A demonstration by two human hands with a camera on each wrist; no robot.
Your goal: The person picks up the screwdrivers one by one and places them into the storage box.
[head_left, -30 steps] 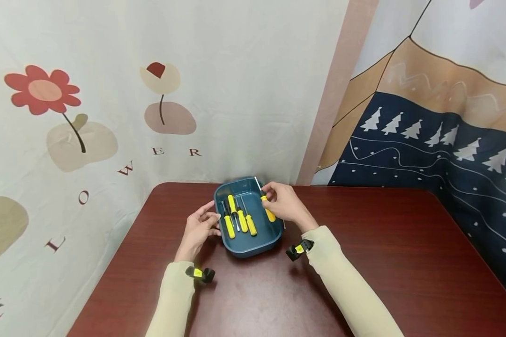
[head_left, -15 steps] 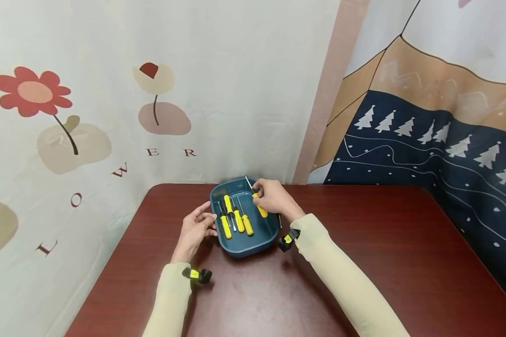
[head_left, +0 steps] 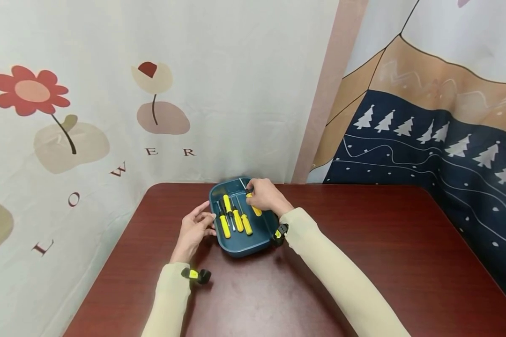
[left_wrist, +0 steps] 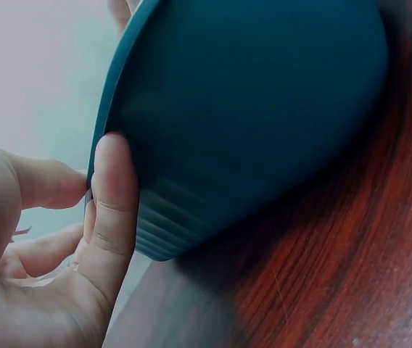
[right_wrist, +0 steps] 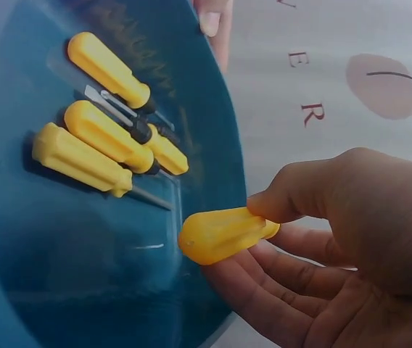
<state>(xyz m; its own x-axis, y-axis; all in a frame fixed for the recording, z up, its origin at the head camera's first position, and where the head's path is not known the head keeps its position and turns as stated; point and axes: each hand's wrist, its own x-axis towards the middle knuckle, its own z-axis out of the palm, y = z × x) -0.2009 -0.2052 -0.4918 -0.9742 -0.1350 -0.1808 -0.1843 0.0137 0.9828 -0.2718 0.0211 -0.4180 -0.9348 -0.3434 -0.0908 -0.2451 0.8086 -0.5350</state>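
Observation:
A deep blue plastic tray stands near the table's back edge. My left hand pinches its left rim; in the left wrist view the fingers lie against the outer wall. Over the tray's right half, my right hand holds a screwdriver with a yellow handle between thumb and fingers, its shaft pointing away from me. Several more yellow-handled screwdrivers lie side by side in the tray's left half, one turned the opposite way. The held screwdriver's black collar is partly hidden by my fingers.
The dark red wooden table stretches out on both sides and in front of the tray. Right behind it hangs a printed curtain with flowers, letters and white trees. A strapped camera sits on each wrist.
My right hand has carried the screwdriver leftward, from above the tray's right rim to further inside the tray. My left hand keeps its hold on the rim. The head view has turned slightly.

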